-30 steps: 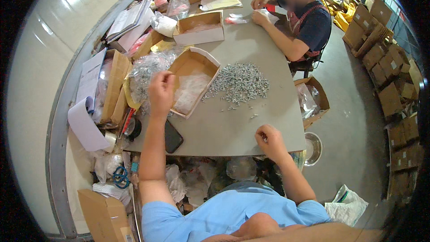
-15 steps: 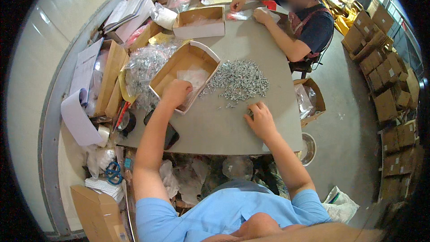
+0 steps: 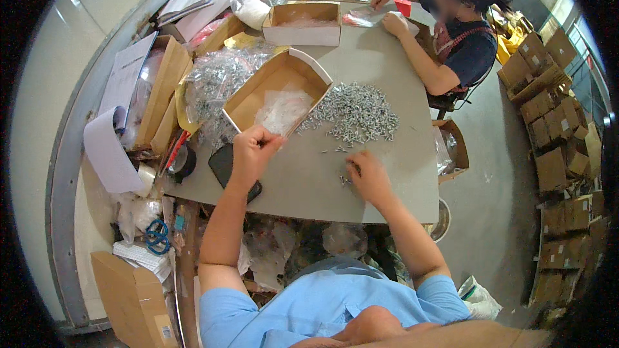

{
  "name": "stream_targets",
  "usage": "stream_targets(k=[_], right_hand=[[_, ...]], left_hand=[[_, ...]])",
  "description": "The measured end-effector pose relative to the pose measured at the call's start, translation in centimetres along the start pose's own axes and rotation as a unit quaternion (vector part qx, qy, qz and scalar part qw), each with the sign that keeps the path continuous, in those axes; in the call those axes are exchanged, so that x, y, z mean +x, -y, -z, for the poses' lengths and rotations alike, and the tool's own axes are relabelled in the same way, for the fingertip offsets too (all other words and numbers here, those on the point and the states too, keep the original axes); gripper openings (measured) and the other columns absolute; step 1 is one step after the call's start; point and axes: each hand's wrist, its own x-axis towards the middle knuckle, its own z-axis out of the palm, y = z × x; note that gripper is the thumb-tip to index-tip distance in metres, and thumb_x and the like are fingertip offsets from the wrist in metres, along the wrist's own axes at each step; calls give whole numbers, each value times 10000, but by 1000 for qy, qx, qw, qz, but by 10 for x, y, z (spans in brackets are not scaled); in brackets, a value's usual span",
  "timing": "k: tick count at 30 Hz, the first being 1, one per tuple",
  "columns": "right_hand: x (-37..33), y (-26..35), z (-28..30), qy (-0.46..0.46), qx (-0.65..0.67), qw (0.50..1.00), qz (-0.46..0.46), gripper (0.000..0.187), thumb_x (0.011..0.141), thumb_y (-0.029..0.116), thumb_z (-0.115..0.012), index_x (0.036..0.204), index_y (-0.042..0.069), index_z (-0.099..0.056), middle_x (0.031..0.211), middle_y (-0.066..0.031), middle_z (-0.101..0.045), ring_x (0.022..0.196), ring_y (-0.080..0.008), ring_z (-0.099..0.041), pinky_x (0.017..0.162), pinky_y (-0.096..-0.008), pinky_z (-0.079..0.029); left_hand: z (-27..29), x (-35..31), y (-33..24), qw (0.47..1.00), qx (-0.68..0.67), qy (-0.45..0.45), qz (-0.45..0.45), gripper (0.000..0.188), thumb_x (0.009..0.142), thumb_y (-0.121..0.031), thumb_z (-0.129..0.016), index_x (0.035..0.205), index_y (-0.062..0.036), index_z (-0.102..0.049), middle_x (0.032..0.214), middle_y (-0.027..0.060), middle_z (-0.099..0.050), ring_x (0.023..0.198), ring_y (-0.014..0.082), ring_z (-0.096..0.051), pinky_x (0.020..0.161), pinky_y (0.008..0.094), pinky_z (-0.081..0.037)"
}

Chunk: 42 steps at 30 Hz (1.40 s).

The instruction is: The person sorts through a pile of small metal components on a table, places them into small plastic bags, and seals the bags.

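Note:
My left hand (image 3: 255, 148) is at the near edge of an open cardboard box (image 3: 248, 104). Its thumb and fingers are pinched together, but what they hold, if anything, I cannot make out. Clear plastic bags (image 3: 284, 107) lie inside the box, close to those fingertips. To the right of the box, a pile of small silvery screws (image 3: 361, 113) is spread over the table. My right hand (image 3: 369, 177) is low over the tabletop on the near side of the pile, fingers curled and blurred. A few loose screws (image 3: 345, 180) lie beside its fingertips.
Bagged screws (image 3: 222, 84) heap up left of the box. A dark phone-like case (image 3: 222, 164) and a black tape roll (image 3: 183, 162) lie near the front left. Another box (image 3: 303, 24) stands farther back. A co-worker (image 3: 461, 45) handles small bags at the far right.
My left hand has come out of the box to its near edge, fingers pinched. My right hand has shifted slightly left and nearer, with a few screws now apart from the pile.

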Motion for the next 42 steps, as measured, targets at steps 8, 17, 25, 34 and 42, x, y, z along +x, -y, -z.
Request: stream_targets(k=[8,17,25,34,42], right_hand=[[40,-19,-21,-53,-69,975,203,280,752,6,-533,1016,60,-609,1019,-168,-559,957,-367,-533,808,-437,-453],[14,-11,-3,-14,-116,992,46,208,749,25,-560,942,37,-634,958,-186,-577,900,-374,-557,810,-423,-461],[-32,4,14,26,-3,999,27,252,798,-9,-530,1026,29,-629,963,-147,-596,806,-302,-589,711,-333,-469],[-37,2,10,5,-11,999,43,302,778,-3,-523,1062,33,-616,1001,-163,-584,908,-316,-567,797,-350,-452],[-40,9,-2,-38,-63,994,76,247,750,78,-613,994,42,-627,987,-157,-577,924,-330,-560,809,-390,-450]], left_hand=[[-14,-86,-5,953,-255,145,72,85,780,-78,-692,770,-2,-655,825,27,-600,744,96,-548,670,236,-430],[-42,-175,48,865,-308,314,242,161,688,-7,-764,764,-13,-622,873,111,-659,816,183,-623,679,290,-494],[-120,-221,83,838,-195,467,205,444,716,-266,-771,1043,-12,-607,973,114,-652,888,208,-601,777,345,-478],[-158,-230,59,894,-155,389,158,549,677,-303,-797,1106,-25,-598,1083,135,-623,983,241,-576,876,347,-451],[-170,-247,75,887,-168,382,200,613,669,-359,-798,1141,-34,-579,1096,146,-606,993,251,-571,872,349,-453]])
